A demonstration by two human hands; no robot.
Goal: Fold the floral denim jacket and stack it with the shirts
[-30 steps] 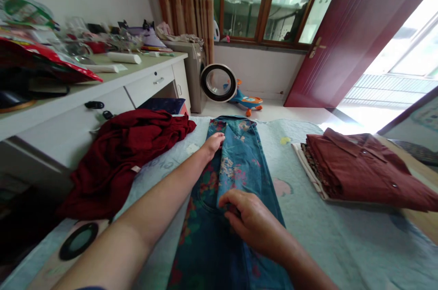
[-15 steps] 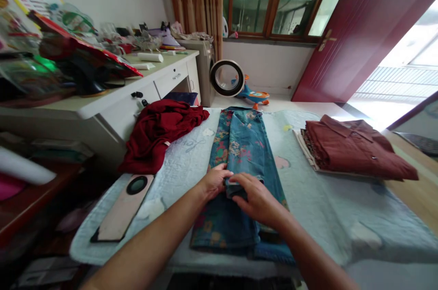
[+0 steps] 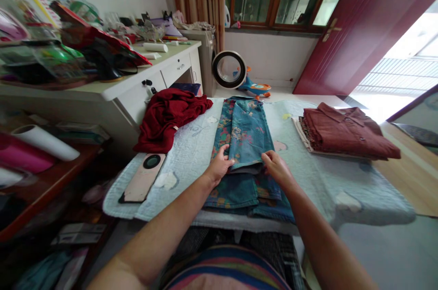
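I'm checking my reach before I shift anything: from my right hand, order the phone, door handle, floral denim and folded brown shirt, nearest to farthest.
From the right hand:
1. Floral denim: at the fingertips.
2. Folded brown shirt: to the right.
3. Phone: left side, beyond the left hand.
4. Door handle: far back, right.

Matt blue floral denim jeans (image 3: 244, 130); quilted cloth cover (image 3: 311, 189).

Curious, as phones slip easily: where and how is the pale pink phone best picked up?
Probably pinch the long sides of the phone across its near half, coming from above: it lies flat, narrow across, with its camera ring and the red cloth at the far end.
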